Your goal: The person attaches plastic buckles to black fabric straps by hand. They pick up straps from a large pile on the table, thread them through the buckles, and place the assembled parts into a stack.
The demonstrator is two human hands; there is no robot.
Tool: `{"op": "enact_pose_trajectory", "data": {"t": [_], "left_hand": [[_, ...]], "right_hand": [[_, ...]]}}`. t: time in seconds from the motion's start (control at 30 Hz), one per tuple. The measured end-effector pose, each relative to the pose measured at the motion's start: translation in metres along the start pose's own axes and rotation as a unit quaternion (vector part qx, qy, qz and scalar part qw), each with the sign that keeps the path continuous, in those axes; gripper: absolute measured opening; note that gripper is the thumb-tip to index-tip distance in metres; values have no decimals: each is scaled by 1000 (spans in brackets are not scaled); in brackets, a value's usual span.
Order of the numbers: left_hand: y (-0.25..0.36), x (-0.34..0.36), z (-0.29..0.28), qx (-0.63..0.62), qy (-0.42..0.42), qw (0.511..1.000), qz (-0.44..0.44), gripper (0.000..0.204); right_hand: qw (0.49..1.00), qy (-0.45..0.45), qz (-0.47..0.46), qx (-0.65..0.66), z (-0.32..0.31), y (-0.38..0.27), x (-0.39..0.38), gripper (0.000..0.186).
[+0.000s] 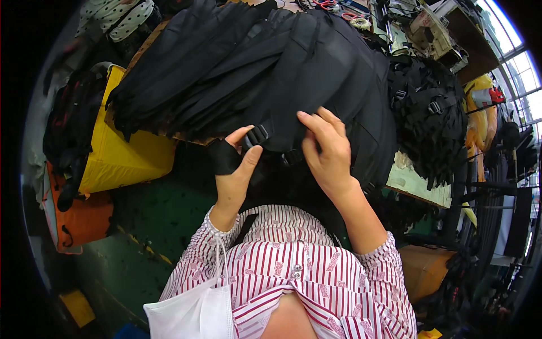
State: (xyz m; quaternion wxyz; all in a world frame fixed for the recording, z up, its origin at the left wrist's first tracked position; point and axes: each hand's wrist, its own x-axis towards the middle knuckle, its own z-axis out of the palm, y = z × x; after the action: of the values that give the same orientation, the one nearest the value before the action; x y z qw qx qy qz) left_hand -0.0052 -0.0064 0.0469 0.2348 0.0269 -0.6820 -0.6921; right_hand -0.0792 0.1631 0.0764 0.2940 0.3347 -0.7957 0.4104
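My left hand (237,175) pinches a black plastic strap buckle (258,135) between thumb and fingers, with black webbing looped over the back of that hand. The buckle sits at the near end of a long black padded strap (280,104), which lies on a heap of similar black fabric pieces (214,73). Just right of it hangs a second black buckle (291,157), partly lost against the dark fabric. My right hand (329,155) hovers over the near right side of the heap, fingers bent and apart, with nothing visible between them.
At the right stands a pile of black webbing with buckles (432,107) on a pale board (415,183). A yellow bin (127,164) and an orange one (84,220) stand at the left. Scissors (326,4) and a machine (432,37) are at the back; a cardboard box (426,271) is lower right.
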Motion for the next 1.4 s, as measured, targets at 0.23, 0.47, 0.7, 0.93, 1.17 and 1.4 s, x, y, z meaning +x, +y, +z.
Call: {"op": "enact_pose_trajectory", "data": {"t": [0.23, 0.47, 0.7, 0.93, 1.17, 1.4], "left_hand": [[-28, -6, -21, 77, 15, 994, -75, 39], [-15, -10, -17, 31, 48, 992, -111, 28], [-23, -12, -20, 17, 17, 995, -94, 32], [-21, -22, -18, 95, 4, 995, 5, 25], [-43, -28, -9, 157, -69, 980, 104, 18], [-35, -25, -4, 181, -149, 963, 136, 36]], "right_hand": [[980, -189, -57, 19, -2, -27, 6, 23], [835, -194, -318, 405, -31, -155, 50, 26], [880, -125, -324, 324, -35, -158, 33, 34], [935, -329, -42, 123, -33, -88, 32, 24], [965, -256, 21, 45, 17, -55, 3, 49], [950, -305, 53, -36, 37, -50, 4, 41]]}}
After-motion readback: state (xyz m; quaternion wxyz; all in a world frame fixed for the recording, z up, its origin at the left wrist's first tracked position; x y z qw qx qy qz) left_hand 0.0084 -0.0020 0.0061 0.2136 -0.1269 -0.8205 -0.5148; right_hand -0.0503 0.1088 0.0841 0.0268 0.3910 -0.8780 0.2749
